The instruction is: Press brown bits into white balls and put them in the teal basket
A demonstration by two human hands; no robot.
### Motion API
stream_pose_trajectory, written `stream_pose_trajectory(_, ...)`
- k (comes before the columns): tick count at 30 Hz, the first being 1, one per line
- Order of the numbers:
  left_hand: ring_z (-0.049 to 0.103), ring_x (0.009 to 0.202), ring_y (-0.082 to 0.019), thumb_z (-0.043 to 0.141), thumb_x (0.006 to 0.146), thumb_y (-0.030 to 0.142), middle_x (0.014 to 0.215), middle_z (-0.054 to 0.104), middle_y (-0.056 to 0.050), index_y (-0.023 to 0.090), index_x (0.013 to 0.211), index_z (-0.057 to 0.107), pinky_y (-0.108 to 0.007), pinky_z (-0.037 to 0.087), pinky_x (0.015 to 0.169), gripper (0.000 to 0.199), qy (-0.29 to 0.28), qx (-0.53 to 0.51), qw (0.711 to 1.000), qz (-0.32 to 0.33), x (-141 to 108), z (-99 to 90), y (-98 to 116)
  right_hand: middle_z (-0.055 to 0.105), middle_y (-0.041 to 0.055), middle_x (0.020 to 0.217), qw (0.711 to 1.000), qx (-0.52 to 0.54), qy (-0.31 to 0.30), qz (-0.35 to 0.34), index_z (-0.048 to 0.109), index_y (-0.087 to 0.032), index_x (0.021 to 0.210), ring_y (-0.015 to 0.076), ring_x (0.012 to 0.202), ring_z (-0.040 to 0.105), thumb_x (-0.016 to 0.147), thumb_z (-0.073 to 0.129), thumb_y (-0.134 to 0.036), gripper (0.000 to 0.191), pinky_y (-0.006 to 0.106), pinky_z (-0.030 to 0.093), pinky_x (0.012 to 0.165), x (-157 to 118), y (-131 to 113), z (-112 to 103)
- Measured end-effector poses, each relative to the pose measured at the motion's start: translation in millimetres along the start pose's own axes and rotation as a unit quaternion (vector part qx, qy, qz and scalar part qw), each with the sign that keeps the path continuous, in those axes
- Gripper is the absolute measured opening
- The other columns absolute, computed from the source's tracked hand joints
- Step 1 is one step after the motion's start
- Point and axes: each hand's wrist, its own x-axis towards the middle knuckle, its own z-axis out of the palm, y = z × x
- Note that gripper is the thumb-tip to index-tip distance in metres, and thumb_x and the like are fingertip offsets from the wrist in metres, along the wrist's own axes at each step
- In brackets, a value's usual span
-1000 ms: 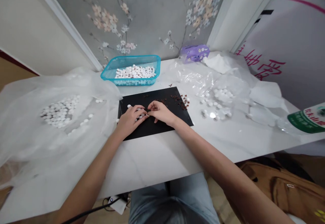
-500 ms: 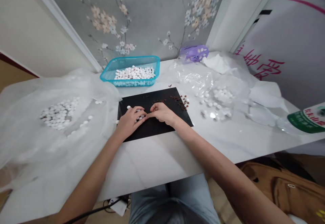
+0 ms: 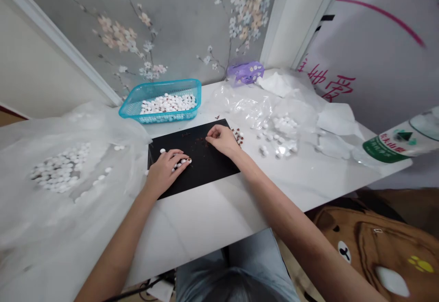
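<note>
My left hand [image 3: 166, 169] lies low on the left part of a black board [image 3: 202, 167], curled over several small white round pieces [image 3: 179, 166]. Between its thumb and fingertips is one white round piece [image 3: 189, 161] with a brown bit on top. My right hand [image 3: 222, 140] is at the board's far right part, thumb and forefinger pinched together beside small dark-brown pieces [image 3: 200, 140]. What sits in that pinch is too small to make out. More brown star-like pieces [image 3: 237, 135] lie by the board's right edge, partly hidden by my right hand.
Behind the board stands a blue basket [image 3: 159, 118] with many white pieces. Left is a sheer white bag [image 3: 113, 192] with more of them. To the right lie a clear plastic bag [image 3: 247, 103] with white pieces, a purple packet [image 3: 245, 72] and a bottle [image 3: 387, 149].
My right hand has moved away from my left hand, over to the brown pieces. My left hand stays over the white pieces. The whole view has shifted a little.
</note>
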Motion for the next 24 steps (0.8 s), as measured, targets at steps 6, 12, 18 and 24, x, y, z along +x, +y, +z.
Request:
stream_pose_trajectory(6,0.054,0.106,-0.02,0.04,0.089,0.047,0.115,0.057,-0.003,0.027,0.107,0.061,-0.029,0.044,0.079,0.034,0.002,-0.006,1.0,-0.006,-0.6,-1.9,2.0,0.051,-0.0024,0.065,0.987,-0.143,-0.01,-0.07,0.059,-0.017,0.073,0.011,0.063,0.049,0.07,0.061,-0.015,0.004,0.024,0.039,0.065,4.3,10.0,-8.7)
stream_pose_trajectory(12,0.054,0.107,-0.02,0.042,0.088,0.048,0.116,0.057,-0.003,0.026,0.105,0.059,-0.03,0.045,0.08,0.033,0.004,-0.003,1.0,-0.001,-1.8,-1.2,-0.1,0.054,0.0024,0.079,0.963,-0.239,-0.029,-0.123,0.06,-0.017,0.078,0.0138,0.07,0.05,0.075,0.059,-0.024,0.008,0.026,0.038,0.066,-0.6,10.5,-5.7)
stream_pose_trajectory(18,0.054,0.106,-0.022,0.047,0.085,0.048,0.116,0.057,-0.005,0.023,0.103,0.056,-0.033,0.045,0.084,0.032,0.013,0.011,1.0,0.019,-2.5,0.4,-2.0,0.054,0.0036,0.082,0.953,-0.268,-0.057,-0.127,0.058,-0.017,0.074,0.0126,0.068,0.05,0.079,0.049,-0.016,0.011,0.025,0.038,0.065,-1.3,9.2,-7.1)
stream_pose_trajectory(24,0.053,0.108,-0.022,0.048,0.084,0.041,0.118,0.055,-0.008,0.021,0.103,0.052,-0.034,0.046,0.084,0.027,0.008,-0.001,1.0,0.027,-3.8,-1.9,-2.3,0.056,0.0048,0.083,0.951,-0.277,-0.058,-0.124,0.059,-0.017,0.075,0.0145,0.069,0.051,0.079,0.052,-0.021,0.009,0.027,0.038,0.065,-1.9,8.3,-7.3)
